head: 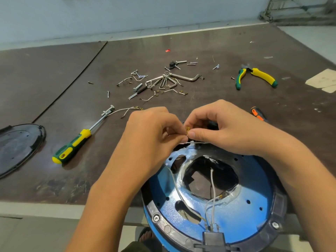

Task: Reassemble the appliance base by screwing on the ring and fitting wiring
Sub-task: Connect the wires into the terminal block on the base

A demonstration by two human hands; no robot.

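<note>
Pinching: left hand (152,131) held white wire (197,142), right hand (227,130) its brass terminal (187,129). Wire seemed limp; terminal judged the firmer hold.

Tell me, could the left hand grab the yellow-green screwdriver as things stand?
Probably yes, once freed: the left hand is pinching a brass terminal with the right hand, but only bare table lies between it and the screwdriver.

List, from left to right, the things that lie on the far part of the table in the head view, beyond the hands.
Black cover → screwdriver → heap of screws and hex keys → pliers → paper.
</note>
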